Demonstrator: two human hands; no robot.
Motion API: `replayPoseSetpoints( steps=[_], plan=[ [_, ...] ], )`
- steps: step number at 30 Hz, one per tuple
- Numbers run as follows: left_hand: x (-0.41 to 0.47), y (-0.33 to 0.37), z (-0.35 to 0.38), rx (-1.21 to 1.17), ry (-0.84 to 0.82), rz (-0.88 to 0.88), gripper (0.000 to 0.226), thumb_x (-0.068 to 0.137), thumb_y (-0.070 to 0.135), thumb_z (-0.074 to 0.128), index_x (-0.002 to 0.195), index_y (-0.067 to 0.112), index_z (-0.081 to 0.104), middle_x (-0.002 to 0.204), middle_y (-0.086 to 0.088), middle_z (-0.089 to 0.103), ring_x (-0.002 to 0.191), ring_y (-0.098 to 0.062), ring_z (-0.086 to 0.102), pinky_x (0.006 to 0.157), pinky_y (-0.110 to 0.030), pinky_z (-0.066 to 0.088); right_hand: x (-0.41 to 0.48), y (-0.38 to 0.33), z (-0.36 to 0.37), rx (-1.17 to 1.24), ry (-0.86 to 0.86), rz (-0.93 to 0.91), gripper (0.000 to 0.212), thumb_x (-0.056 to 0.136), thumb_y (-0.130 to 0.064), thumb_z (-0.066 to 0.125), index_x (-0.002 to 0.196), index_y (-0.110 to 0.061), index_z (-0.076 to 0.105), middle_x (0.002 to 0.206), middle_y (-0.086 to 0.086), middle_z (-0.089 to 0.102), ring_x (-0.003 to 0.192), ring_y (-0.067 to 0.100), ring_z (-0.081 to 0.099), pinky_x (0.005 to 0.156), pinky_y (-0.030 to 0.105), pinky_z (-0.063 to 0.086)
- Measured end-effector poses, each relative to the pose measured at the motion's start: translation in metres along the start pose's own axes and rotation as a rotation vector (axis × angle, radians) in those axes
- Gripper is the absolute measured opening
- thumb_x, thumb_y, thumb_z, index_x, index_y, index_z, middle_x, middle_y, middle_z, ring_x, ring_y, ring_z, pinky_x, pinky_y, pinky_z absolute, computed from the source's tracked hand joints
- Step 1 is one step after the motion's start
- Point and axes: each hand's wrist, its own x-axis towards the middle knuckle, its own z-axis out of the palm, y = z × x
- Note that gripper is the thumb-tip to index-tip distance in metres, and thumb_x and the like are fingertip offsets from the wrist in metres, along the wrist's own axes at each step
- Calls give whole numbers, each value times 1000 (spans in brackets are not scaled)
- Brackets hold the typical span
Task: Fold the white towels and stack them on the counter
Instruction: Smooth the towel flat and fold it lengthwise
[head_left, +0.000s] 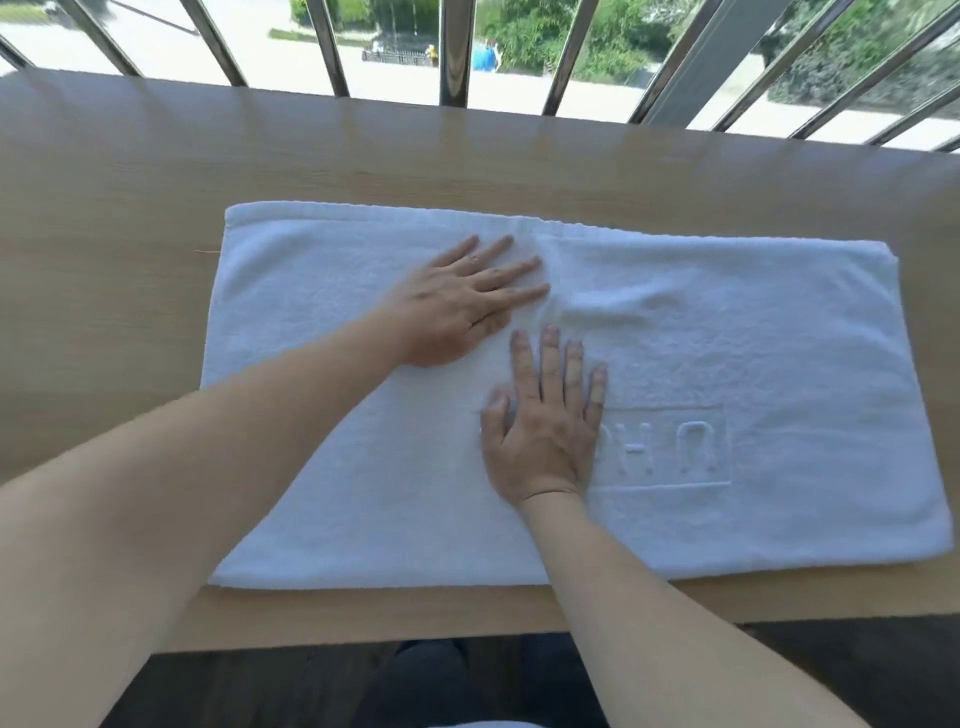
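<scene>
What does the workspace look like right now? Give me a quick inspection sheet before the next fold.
Surface: light wooden counter, with the towel lying across its middle.
Job's things: one white terry towel, a long flat rectangle, apparently already doubled. There is a raised wrinkle near its centre and boxed embossed lettering on the near right part. No stack of folded towels in view.
Clutter: nothing seen.
Grippers: left hand flat on the towel, fingers straight and spread. Right hand flat on it, just nearer, beside the lettering.
Cables: nothing seen.
Surroundings: metal railing bars beyond the far edge, with greenery outside.
</scene>
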Motion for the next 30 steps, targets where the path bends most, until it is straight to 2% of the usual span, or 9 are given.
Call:
replayPoseSetpoints(
  steps=[6, 10, 13, 16, 19, 21, 23, 26, 30],
  plan=[
    [47, -18, -12, 26, -23, 94, 52, 106, 47, 8, 157, 45, 4, 166, 12, 5, 154, -20, -4, 125, -39, -5, 0, 0, -1, -5, -14, -8, 66, 94, -40, 42, 157, -25, 27, 165, 5, 18, 153, 29, 12, 121, 56, 11],
    [65, -11, -17, 29, -37, 353, 52, 109, 41, 16, 160, 35, 8, 168, 6, 6, 155, -22, -4, 125, -40, -2, 1, -1, -2, 13, -30, -7, 65, 94, -40, 41, 156, -24, 28, 165, 5, 17, 153, 29, 11, 120, 58, 12],
    [81, -6, -18, 34, -103, 505, 50, 109, 40, 17, 159, 37, 15, 167, 6, 7, 155, -20, -5, 126, -40, -2, 1, 0, -1, 16, -30, -3, 66, 94, -40, 42, 156, -23, 29, 165, 5, 18, 153, 29, 11, 119, 59, 13],
    [103, -8, -20, 34, -135, 485, 50, 108, 43, 14, 157, 43, 14, 167, 11, 5, 154, -18, -7, 125, -40, -4, 2, 0, -1, 21, -25, -9, 65, 94, -40, 41, 156, -23, 29, 165, 5, 19, 153, 29, 13, 119, 59, 14],
    [124, -13, -24, 8, -132, 316, 52, 105, 48, 8, 157, 45, 5, 167, 10, 0, 154, -20, -7, 125, -40, -3, 2, 0, -1, 21, -39, -14, 66, 94, -41, 39, 156, -24, 28, 165, 5, 18, 153, 29, 12, 119, 60, 14],
    [130, -10, -25, -1, -92, 265, 55, 105, 48, 8, 159, 39, 4, 168, 5, 0, 154, -22, -8, 125, -41, -3, 3, 0, -1, 23, -46, -17, 66, 94, -41, 38, 157, -24, 27, 165, 5, 17, 153, 28, 10, 119, 60, 13],
    [129, 8, -23, 6, -49, 379, 55, 107, 45, 14, 160, 33, 8, 168, 1, 2, 154, -25, -6, 125, -41, -4, 3, 1, -1, 26, -45, -18, 67, 94, -41, 39, 157, -23, 27, 165, 5, 17, 153, 29, 9, 120, 59, 11],
    [126, 34, -14, 31, -119, 631, 52, 108, 43, 21, 159, 34, 15, 168, 3, 7, 155, -22, -3, 125, -42, -3, 3, 1, 0, 20, -51, -14, 68, 92, -41, 42, 156, -22, 29, 164, 5, 22, 153, 28, 11, 119, 60, 12],
    [149, 27, -14, 41, -145, 548, 52, 107, 44, 16, 159, 39, 10, 167, 11, 0, 154, -17, -8, 124, -41, -6, 2, 1, 1, 26, -43, -9, 67, 92, -41, 42, 156, -22, 30, 164, 5, 21, 153, 28, 13, 120, 59, 13]
  ],
)
